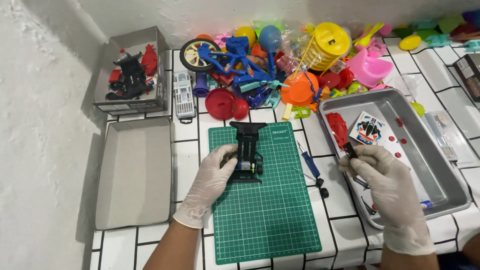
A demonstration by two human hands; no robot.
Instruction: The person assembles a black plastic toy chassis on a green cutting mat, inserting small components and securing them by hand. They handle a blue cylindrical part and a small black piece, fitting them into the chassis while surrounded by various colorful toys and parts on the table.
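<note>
Gloved left hand (212, 172) pinches the black toy chassis (247, 152) steady on the green mat (280, 210); right hand (382, 172) pinches a small black part (350, 150), best kept over the metal tray (435, 165).

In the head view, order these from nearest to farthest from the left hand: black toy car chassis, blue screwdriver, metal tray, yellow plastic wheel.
From the left hand:
1. Black toy car chassis, touched, on the green mat.
2. Blue screwdriver, right of the mat.
3. Metal tray, far right.
4. Yellow plastic wheel, in the back pile.
</note>
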